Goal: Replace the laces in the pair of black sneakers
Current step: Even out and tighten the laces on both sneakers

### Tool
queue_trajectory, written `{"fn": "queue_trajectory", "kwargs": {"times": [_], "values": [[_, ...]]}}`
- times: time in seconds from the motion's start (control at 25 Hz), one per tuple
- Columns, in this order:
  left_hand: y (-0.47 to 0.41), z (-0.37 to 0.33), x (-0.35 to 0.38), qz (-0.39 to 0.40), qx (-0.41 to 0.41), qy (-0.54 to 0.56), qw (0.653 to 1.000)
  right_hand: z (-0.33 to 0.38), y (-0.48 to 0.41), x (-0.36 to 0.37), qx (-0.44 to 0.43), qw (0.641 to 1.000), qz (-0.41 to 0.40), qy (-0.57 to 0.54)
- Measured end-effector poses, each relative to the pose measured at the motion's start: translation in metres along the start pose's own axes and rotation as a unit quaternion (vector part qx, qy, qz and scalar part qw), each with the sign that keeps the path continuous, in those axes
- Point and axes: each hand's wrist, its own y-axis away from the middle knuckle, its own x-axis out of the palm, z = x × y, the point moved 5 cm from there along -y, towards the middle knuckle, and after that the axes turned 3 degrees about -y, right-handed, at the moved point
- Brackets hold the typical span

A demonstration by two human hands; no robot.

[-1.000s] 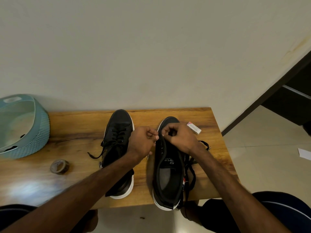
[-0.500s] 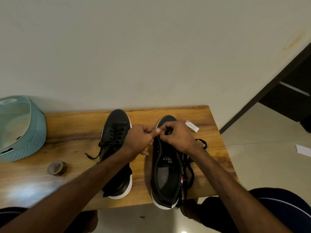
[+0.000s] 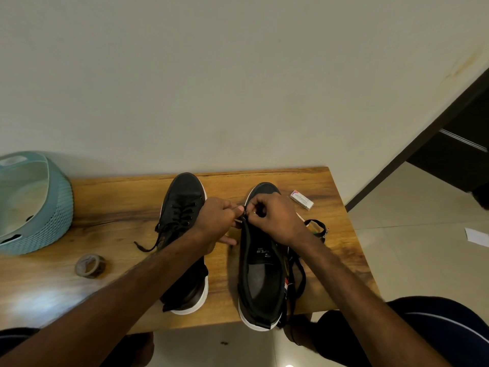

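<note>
Two hands at toe-end eyelets

Unlaced black white-soled sneaker [image 3: 260, 274] lies on wooden bench [image 3: 119, 207], toe toward wall, heel overhanging near edge. Left hand [image 3: 217, 221] and right hand [image 3: 275, 218] meet over its toe end, fingers narrowly curled. Left seemingly pinches the tip of the black lace [image 3: 302, 276], right the eyelet edge. Pinch too small to confirm; eyelets hidden. Lace slack trails along shoe's right side, nearer right hand.

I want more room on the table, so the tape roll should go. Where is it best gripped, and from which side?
Come from straight above: the tape roll seems to lie flat on the table, hole up, nothing touching it. Pinch its ring wall, one finger inside the hole, thumb outside; its low sides probably give little purchase.
</note>
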Motion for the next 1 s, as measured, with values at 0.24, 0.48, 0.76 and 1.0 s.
{"fn": "queue_trajectory", "kwargs": {"times": [0.24,0.48,0.76,1.0], "values": [[0.001,-0.002,0.000,0.006,-0.002,-0.010,1.000,0.005,0.007,0.000,-0.058,0.997,-0.016,0.056],[0.002,0.002,0.000,0.001,-0.010,0.000,1.000,0.008,0.002,0.001,-0.031,0.999,-0.014,0.027],[0.003,-0.002,0.002,-0.003,-0.018,0.022,1.000,0.011,-0.002,-0.007,-0.020,1.000,0.004,0.009],[0.002,-0.002,0.002,-0.009,-0.005,0.004,1.000,0.015,-0.003,-0.004,-0.064,0.989,-0.008,0.136]]}}
